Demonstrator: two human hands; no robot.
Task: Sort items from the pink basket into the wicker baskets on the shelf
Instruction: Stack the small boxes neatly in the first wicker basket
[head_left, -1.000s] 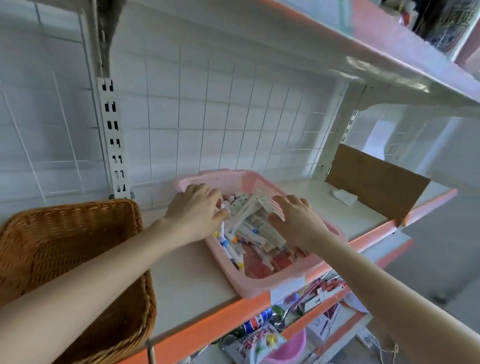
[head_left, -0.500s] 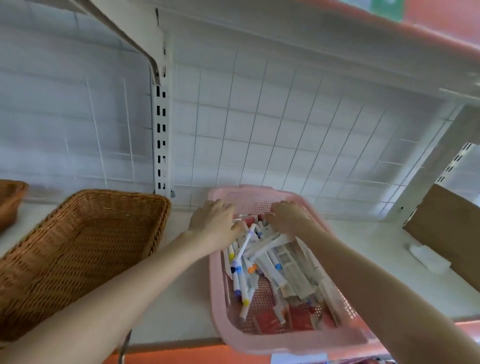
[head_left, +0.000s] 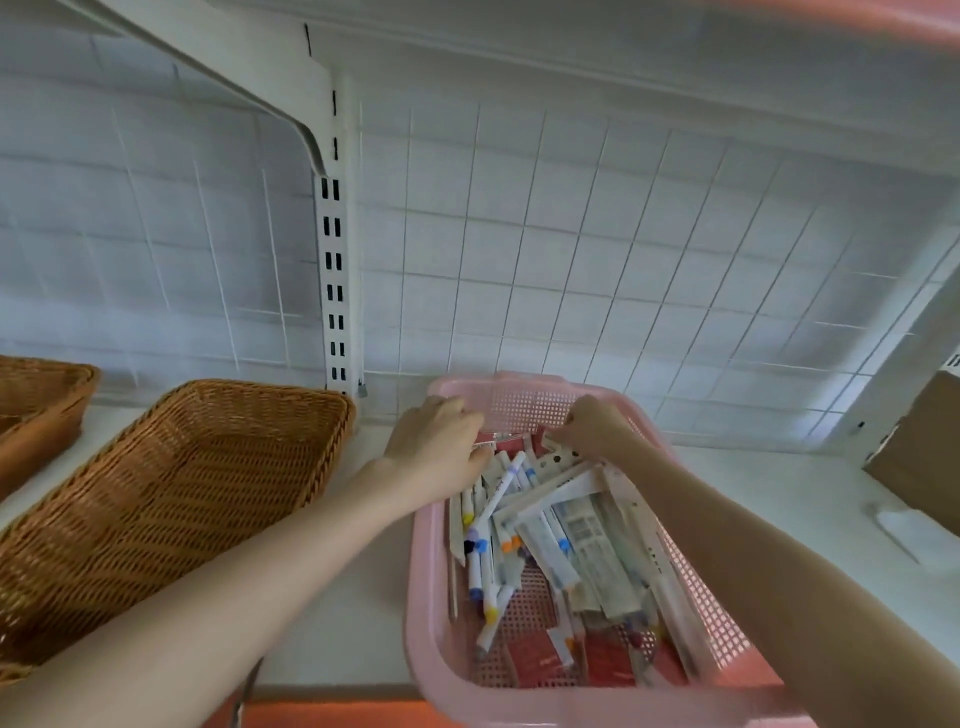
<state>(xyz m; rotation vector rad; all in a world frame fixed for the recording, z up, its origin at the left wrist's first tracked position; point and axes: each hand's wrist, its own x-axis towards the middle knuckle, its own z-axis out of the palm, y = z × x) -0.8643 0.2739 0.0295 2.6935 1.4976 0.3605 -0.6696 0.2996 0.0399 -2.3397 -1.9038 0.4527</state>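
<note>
White wire-grid panelling (head_left: 571, 260) backed the shelf (head_left: 353, 613), with a slotted upright (head_left: 335, 291) fixed in front of it.

1. Fingers. The left hand's fingers (head_left: 457, 410) were curled downward at the far end of the pink basket (head_left: 415, 597). The right hand's fingers (head_left: 566, 421) were curled likewise, a short gap away. All fingertips were buried among the contents, so it could not be determined whether either set had closed on an item.
2. Hands. The left hand (head_left: 436, 447) lay over the far left corner of the pink basket. The right hand (head_left: 592, 428) lay over the far right side. Both forearms reached in from the near edge.
3. Contents. Loose markers (head_left: 483, 566) with coloured caps lay along the left side. Long white packaged items (head_left: 587, 530) were piled at centre and right. Red packets (head_left: 535, 660) lay flat on the perforated floor at the near end.
4. Surroundings. The pink basket stood on the shelf, right of centre. A wicker basket (head_left: 171, 499) stood just to its left, apart from it. A second wicker basket (head_left: 36, 400) stood at the left margin. A cardboard box (head_left: 924, 457) stood at the right margin.
</note>
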